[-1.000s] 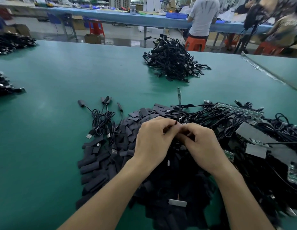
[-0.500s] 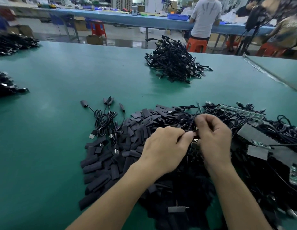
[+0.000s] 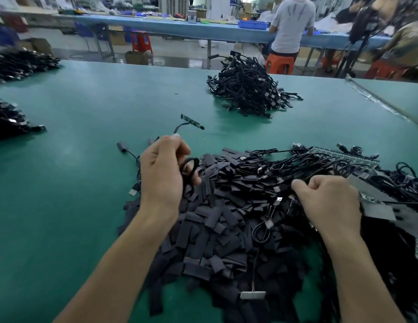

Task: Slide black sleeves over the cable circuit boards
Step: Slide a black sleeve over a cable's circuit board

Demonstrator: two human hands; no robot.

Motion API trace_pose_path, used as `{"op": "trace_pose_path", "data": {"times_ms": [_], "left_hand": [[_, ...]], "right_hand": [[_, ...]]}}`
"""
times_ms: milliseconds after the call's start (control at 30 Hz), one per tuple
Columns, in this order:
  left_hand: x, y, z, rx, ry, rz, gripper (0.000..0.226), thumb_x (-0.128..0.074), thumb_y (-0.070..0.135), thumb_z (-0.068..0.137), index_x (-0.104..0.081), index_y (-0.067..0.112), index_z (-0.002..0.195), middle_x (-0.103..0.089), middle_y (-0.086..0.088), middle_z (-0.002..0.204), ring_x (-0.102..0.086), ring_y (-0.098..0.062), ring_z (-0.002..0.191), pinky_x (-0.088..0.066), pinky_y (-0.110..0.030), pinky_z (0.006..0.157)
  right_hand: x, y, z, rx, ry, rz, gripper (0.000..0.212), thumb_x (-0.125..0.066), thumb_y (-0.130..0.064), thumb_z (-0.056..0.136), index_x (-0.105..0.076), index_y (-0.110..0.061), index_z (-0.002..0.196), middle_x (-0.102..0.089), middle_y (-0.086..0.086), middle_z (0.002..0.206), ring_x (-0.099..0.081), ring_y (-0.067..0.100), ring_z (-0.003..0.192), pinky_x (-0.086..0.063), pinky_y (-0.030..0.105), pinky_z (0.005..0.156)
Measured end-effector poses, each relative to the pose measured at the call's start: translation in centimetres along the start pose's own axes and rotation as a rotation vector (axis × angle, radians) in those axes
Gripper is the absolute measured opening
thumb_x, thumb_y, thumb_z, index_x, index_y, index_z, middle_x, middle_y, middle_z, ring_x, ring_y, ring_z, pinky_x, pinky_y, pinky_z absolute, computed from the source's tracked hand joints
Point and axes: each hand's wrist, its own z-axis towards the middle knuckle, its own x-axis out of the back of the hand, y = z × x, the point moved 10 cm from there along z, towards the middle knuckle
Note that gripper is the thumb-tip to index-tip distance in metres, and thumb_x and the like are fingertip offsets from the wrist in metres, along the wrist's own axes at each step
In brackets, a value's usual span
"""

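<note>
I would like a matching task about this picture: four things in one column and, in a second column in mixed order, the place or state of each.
Things:
1. left hand
2. right hand
3. sleeve pile
4. far cable heap

Places or states:
A. alone, far across the green table
B. between the two hands
C. holds a cable ending in a circuit board
D. fingers curled in the cable tangle

Pairs: 1-C, 2-D, 3-B, 4-A
</note>
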Motion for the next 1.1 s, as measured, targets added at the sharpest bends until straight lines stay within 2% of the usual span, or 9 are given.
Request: {"op": "trace_pose_path", "data": {"times_ms": [133,233,300,400,567,733,867,1000,1100], "left_hand": [[0.1,-1.9,-0.1,0.151,-0.2,0.229,0.027,-0.043,0.007,0.1,-0.064,0.012,0.083,-0.038,0.002,0.047,-0.042,-0.013,0.037,-0.043,-0.026,0.036],[-0.3,-3.9,-0.5,0.188,-0.321,0.382,0.028,-0.042,0.001,0.1,-0.066,0.006,0.087,-0.043,0.0,0.048,-0.044,-0.015,0.04,-0.049,-0.029,0.041],[-0.5,-5.0,-0.7,0.166,-0.365,0.467,0.031,-0.041,0.0,0.099,-0.067,0.009,0.084,-0.045,0.003,0.049,-0.045,-0.016,0.044,-0.05,-0.03,0.045],[-1.0,-6.3,-1.1,0.136,-0.451,0.576,0.035,-0.042,0.003,0.094,-0.067,0.021,0.077,-0.048,0.01,0.049,-0.045,-0.014,0.046,-0.042,-0.024,0.046],[-1.4,-7.0,-1.6,0.089,-0.507,0.597,0.024,-0.043,0.022,0.085,-0.066,0.028,0.08,-0.049,0.01,0.051,-0.043,-0.013,0.048,-0.036,-0.021,0.047],[-0.8,-6.6,-1.3,0.036,-0.467,0.628,0.029,-0.046,0.015,0.092,-0.069,0.03,0.084,-0.058,0.001,0.061,-0.051,-0.013,0.053,-0.045,-0.029,0.052],[-0.2,-6.0,-0.9,-0.025,-0.414,0.754,0.037,-0.054,0.006,0.093,-0.075,0.034,0.081,-0.064,0.012,0.062,-0.054,-0.006,0.056,-0.046,-0.025,0.057],[-2.1,-3.1,-1.8,-0.329,-0.445,1.017,0.044,-0.053,0.024,0.081,-0.072,0.028,0.12,-0.064,0.018,0.118,-0.055,-0.003,0.112,-0.045,-0.025,0.097],[-4.1,-3.0,-3.1,-0.338,-0.611,0.931,0.048,-0.049,0.034,0.082,-0.066,0.03,0.127,-0.067,0.015,0.123,-0.056,-0.003,0.121,-0.047,-0.034,0.105]], "right_hand": [[-2.9,-1.2,-1.0,0.079,-0.305,-0.309,0.028,-0.073,-0.023,0.074,-0.048,-0.022,0.062,-0.051,-0.003,0.073,-0.051,0.021,0.071,-0.04,0.032,0.061],[-3.4,-2.3,-1.8,0.154,-0.318,-0.482,0.028,-0.074,-0.026,0.076,-0.055,-0.039,0.092,-0.046,-0.01,0.101,-0.037,0.017,0.098,-0.027,0.035,0.08],[-3.6,-4.0,-2.6,0.283,-0.288,-0.406,0.049,-0.073,-0.02,0.076,-0.057,-0.046,0.115,-0.047,-0.012,0.119,-0.033,0.015,0.111,-0.02,0.034,0.084],[-3.5,-7.7,-4.0,0.53,-0.215,-0.158,0.051,-0.066,-0.01,0.08,-0.064,-0.037,0.123,-0.058,-0.015,0.122,-0.047,0.009,0.118,-0.025,0.031,0.093],[-6.1,-7.8,-4.8,0.388,-0.462,0.242,0.058,-0.048,-0.041,0.089,-0.04,-0.04,0.146,-0.064,-0.024,0.108,-0.057,-0.002,0.104,-0.046,0.025,0.089],[-6.6,-7.4,-4.6,0.326,-0.504,0.458,0.024,-0.06,-0.026,0.095,-0.069,-0.036,0.115,-0.071,-0.015,0.083,-0.062,-0.001,0.072,-0.045,0.015,0.064],[-6.1,-7.2,-4.3,0.296,-0.493,0.605,0.016,-0.072,-0.011,0.089,-0.074,-0.027,0.091,-0.071,-0.007,0.078,-0.064,0.006,0.068,-0.051,0.019,0.064],[-6.1,-7.6,-4.4,0.306,-0.51,0.662,0.017,-0.074,-0.009,0.086,-0.072,-0.024,0.09,-0.072,-0.008,0.082,-0.066,0.006,0.074,-0.053,0.018,0.068],[-6.0,-8.2,-4.6,0.354,-0.516,0.682,0.021,-0.074,-0.005,0.085,-0.071,-0.026,0.088,-0.072,-0.009,0.084,-0.066,0.004,0.077,-0.049,0.013,0.068]]}}
